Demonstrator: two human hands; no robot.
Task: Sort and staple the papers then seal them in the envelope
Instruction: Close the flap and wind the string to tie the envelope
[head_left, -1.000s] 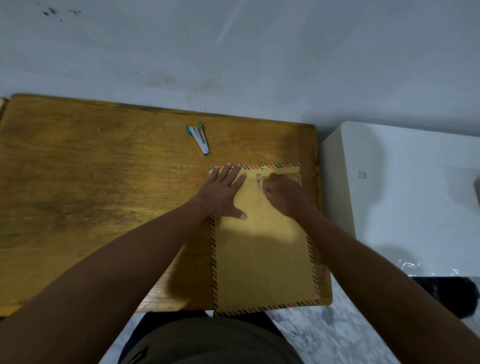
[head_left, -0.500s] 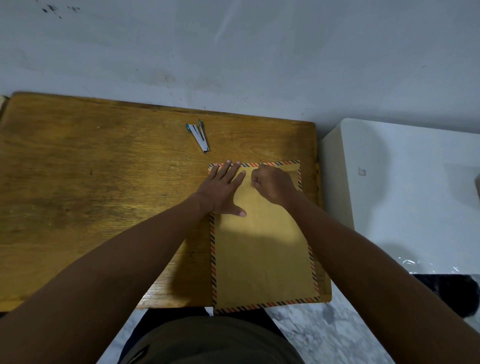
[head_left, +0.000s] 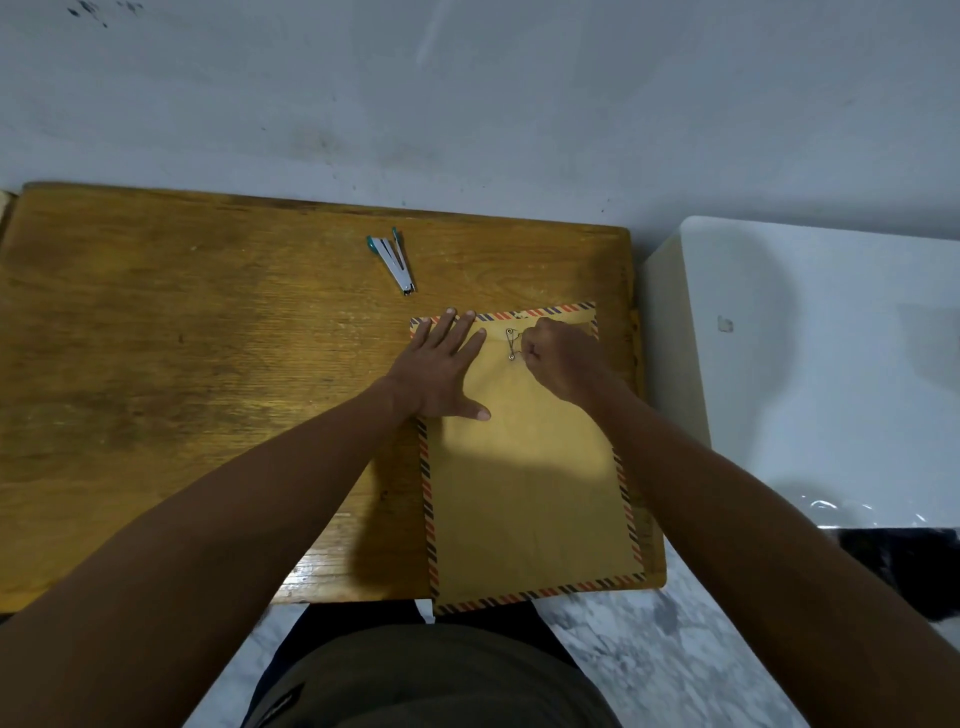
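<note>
A brown envelope with a striped red and dark border lies flat on the right part of the wooden table, its near end hanging over the table's front edge. Its flap is folded down at the far end. My left hand presses flat on the envelope's far left corner, fingers straight. My right hand is curled beside the string clasp near the flap and pinches its thin string. The papers are not visible. A small silver and green stapler lies on the table beyond the envelope.
A grey wall rises right behind the table. A white cabinet or appliance stands against the table's right side. Marble-patterned floor shows below the table's front edge, next to my lap.
My right hand moved from covering the clasp at the flap's far edge back to the right, so the two clasp buttons and the string show again. My left hand stayed pressed flat.
</note>
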